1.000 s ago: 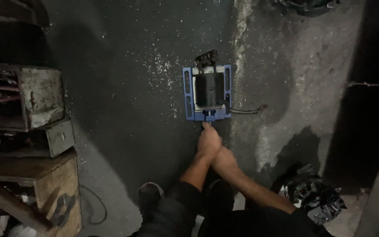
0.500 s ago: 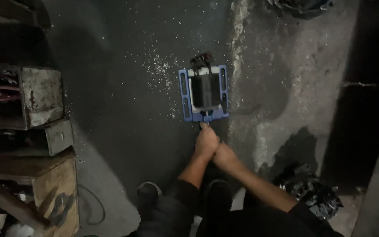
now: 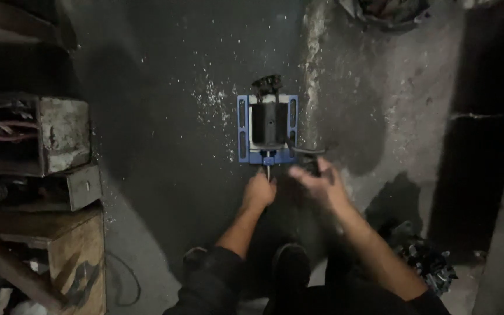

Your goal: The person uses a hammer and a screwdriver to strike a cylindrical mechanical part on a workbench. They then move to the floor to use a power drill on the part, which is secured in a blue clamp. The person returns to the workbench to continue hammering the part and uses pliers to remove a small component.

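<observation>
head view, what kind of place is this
Probably a workshop or garage. A blue metal vise clamping a dark cylindrical part sits on a stained concrete floor strewn with pale shavings, and worn metal boxes on a wooden crate stand at the left. The left hand is at the vise's screw.

My forearms are bare from the elbow down, with no gloves, rings or watch on my left hand (image 3: 259,192) or right hand (image 3: 320,185). Dark trousers cover my knees, and my shoes are dark.

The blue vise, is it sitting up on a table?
No, the blue vise sits on the dark floor, in front of the person's shoes.
</observation>
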